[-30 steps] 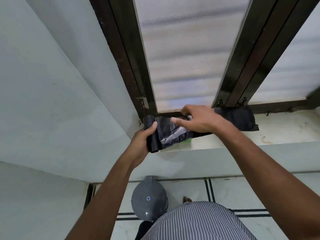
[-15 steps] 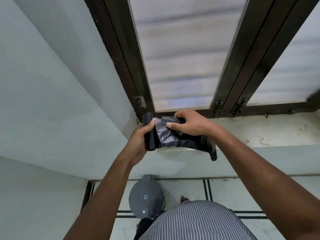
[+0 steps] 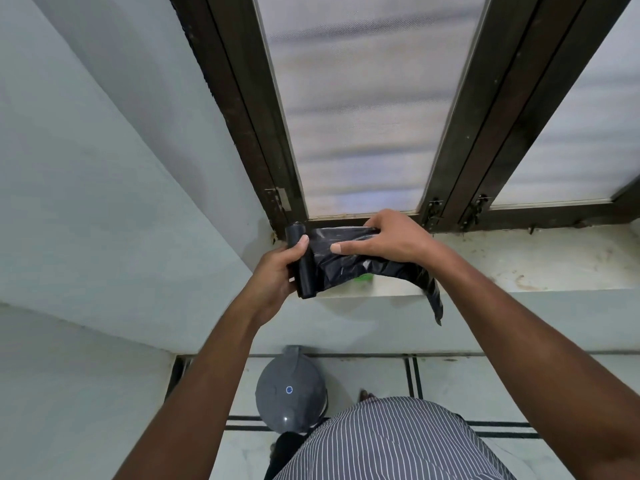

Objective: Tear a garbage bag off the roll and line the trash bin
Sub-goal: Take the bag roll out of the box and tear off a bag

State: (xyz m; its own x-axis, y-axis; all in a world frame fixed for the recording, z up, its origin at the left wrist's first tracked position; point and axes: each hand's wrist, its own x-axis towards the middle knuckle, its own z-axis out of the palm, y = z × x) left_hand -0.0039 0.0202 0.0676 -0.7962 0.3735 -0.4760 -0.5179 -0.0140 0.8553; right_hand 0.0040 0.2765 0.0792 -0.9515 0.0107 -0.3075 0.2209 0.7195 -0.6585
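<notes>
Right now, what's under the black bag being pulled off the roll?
Under the bag lies the pale window ledge, with a bit of something green peeking out. The rest of it is covered.

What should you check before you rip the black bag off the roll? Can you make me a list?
1. Left hand grips the roll: ok.
2. Right hand holds the unrolled bag: ok.
3. Tear line found between the hands: cannot tell.
4. Bag's loose end hangs free past the sill: ok.
5. Trash bin open and ready for lining: not ok, lid is shut.
</notes>
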